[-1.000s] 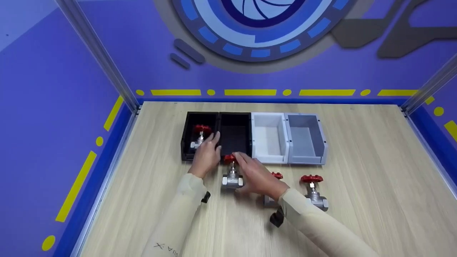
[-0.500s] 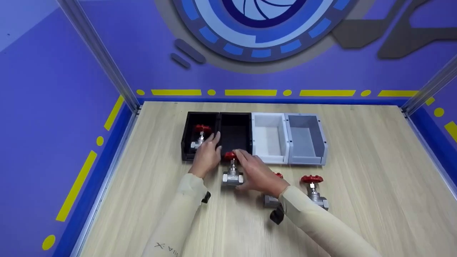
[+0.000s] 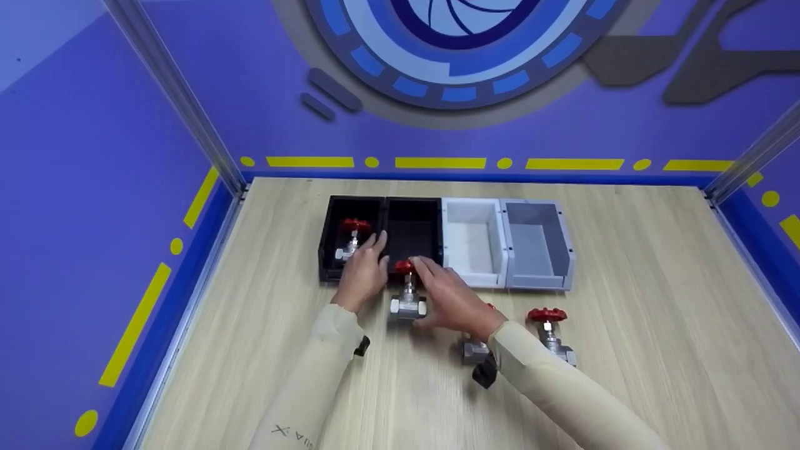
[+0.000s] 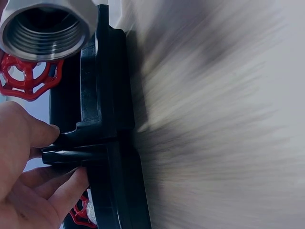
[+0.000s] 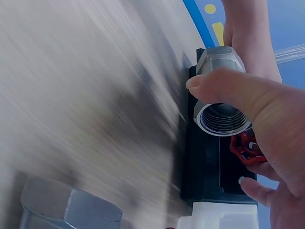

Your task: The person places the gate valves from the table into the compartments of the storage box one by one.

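My right hand [image 3: 459,306] holds a gate valve [image 3: 408,307] with a red handwheel at the front edge of the second black bin [image 3: 412,228]. In the right wrist view the thumb lies across the valve's steel body [image 5: 221,59], with other fingers near the handwheel [image 5: 248,149]. My left hand [image 3: 362,278] pinches the wall between the two black bins, thumb on one side and fingers on the other, as the left wrist view shows at the divider [image 4: 71,155]. Another gate valve [image 3: 355,232] stands inside the left black bin [image 3: 324,250], partly hidden by my left hand.
A white bin [image 3: 472,240] and a grey bin [image 3: 537,247] continue the row to the right. Two more gate valves stand on the wooden table [image 3: 650,300]: one valve [image 3: 476,351] mostly behind my right wrist, another valve [image 3: 550,334] further right. Blue walls enclose the table.
My right hand has moved the gate valve slightly forward, its handwheel now overlapping the second black bin's front in the head view. My left hand stays at the divider.
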Tool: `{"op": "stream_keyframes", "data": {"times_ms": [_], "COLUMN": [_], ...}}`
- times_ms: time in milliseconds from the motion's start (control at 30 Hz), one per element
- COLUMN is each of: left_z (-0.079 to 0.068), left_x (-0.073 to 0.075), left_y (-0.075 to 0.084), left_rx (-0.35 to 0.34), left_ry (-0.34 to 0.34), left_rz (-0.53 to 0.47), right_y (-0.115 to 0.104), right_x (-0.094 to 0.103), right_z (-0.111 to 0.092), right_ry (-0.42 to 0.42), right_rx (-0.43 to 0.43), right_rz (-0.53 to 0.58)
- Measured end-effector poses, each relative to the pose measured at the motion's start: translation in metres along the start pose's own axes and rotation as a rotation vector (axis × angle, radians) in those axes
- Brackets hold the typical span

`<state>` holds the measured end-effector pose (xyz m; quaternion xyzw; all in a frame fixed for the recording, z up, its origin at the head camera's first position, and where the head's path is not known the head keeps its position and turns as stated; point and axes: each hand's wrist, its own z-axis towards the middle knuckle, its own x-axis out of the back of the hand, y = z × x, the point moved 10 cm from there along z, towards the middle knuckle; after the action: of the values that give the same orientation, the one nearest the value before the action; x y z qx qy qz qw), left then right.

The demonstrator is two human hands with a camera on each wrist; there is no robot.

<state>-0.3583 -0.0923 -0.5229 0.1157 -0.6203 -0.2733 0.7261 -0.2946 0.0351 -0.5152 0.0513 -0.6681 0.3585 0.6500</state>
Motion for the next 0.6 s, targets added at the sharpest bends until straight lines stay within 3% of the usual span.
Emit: {"op": "stream_keyframes", "data": {"times_ms": [600], "left_z": [-0.001], "left_x": [0.0035], "left_y": [0.0025], "left_rx": [-0.042], "left_ry": [0.057], "left_rz": [0.014], "right_y": [0.0032], "right_x": [0.0057], "right_z": [0.0078], "right_ry": [0.034], "right_rx": [0.005], "right_rz": [-0.036]}}
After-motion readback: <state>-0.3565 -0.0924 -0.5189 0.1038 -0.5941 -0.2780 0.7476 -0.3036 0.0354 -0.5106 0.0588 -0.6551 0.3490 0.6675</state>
